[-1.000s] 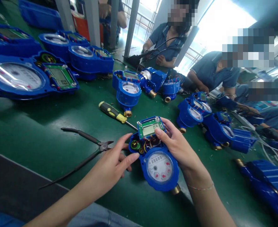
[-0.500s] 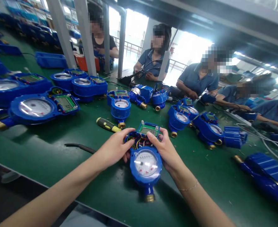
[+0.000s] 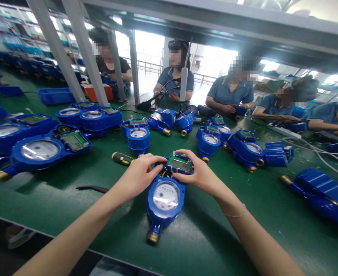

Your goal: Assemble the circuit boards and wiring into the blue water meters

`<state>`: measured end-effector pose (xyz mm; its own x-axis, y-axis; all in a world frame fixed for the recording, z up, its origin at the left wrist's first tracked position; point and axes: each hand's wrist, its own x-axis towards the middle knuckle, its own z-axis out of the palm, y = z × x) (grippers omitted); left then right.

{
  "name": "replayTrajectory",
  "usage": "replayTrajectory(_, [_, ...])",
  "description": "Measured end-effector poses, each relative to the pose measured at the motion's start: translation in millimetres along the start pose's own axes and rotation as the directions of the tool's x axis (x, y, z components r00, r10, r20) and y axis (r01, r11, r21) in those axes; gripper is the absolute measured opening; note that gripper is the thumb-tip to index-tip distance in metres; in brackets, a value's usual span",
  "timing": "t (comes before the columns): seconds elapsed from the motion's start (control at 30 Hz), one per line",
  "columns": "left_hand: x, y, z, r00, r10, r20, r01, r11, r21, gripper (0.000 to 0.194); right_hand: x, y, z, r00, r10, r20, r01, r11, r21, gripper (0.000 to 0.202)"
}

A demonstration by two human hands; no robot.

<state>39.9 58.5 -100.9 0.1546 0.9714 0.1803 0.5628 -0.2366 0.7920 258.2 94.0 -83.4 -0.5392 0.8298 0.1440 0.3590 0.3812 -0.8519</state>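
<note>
A blue water meter (image 3: 165,197) lies in front of me, its round dial facing up and a brass threaded end (image 3: 153,237) pointing toward me. At its far end, my right hand (image 3: 200,172) grips a green circuit board (image 3: 179,164) with a small LCD between thumb and fingers. My left hand (image 3: 141,174) is closed at the left side of the meter's electronics housing, thumb and forefinger close together by the wires; whether they pinch a wire is hidden. A yellow-and-black screwdriver (image 3: 122,158) lies just beyond my left hand. Below my left wrist passes a black cable (image 3: 91,188).
Several more water meters lie around, such as a large one (image 3: 40,149) at left and one (image 3: 138,138) beyond my hands. A dark blue meter (image 3: 324,195) lies at right. Grey posts (image 3: 82,50) rise from the green table (image 3: 238,222). Co-workers (image 3: 174,82) sit opposite.
The meter has turned, its brass end swinging to the lower left. My right thumb has moved from the display's face to the board's near edge, and fewer wires show. The view has shifted slightly.
</note>
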Motion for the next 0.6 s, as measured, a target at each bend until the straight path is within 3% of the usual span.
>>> replayTrajectory(0.23, [-18.0,8.0,-5.5,0.993,0.049,-0.107,-0.047,0.999,0.025,0.027,0.8,-1.0,-1.4,0.989,0.032,-0.144,-0.008,0.986,0.165,0.054])
replayTrajectory(0.4, [-21.0,14.9,-4.2,0.964,0.183,-0.19,-0.17,0.982,0.086,0.018,5.4,6.1,-0.8,0.986,0.093,-0.136,-0.047,0.949,0.311,0.054])
replayTrajectory(0.6, [-10.5,13.5,3.7,0.954,0.205,-0.217,-0.182,0.976,0.122,0.016,7.2,13.0,-2.4,0.991,0.091,-0.097,-0.049,0.926,0.374,0.056])
